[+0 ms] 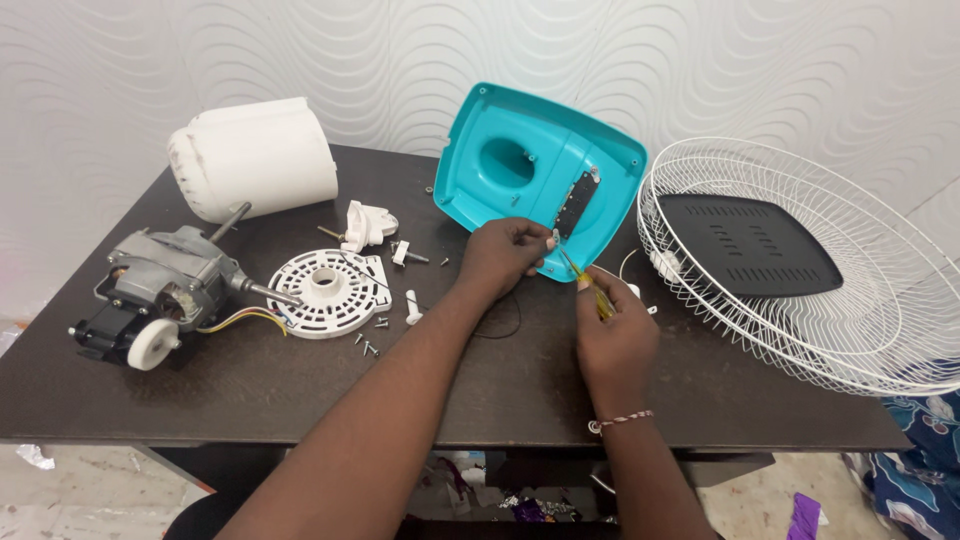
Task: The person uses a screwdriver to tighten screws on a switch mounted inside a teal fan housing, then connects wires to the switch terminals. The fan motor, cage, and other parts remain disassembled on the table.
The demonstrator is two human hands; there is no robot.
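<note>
Our left hand (505, 252) steadies the teal cover (540, 175) at mid-desk, closed on its lower edge; our right hand (612, 330), just below, grips a screwdriver (585, 280). Motor (160, 290) and loose screws (368, 340) left of the cover suggest disassembly is well along.

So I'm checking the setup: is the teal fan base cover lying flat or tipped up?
Tipped up: the teal base cover shows its hollow underside, lower edge on the table.
</note>
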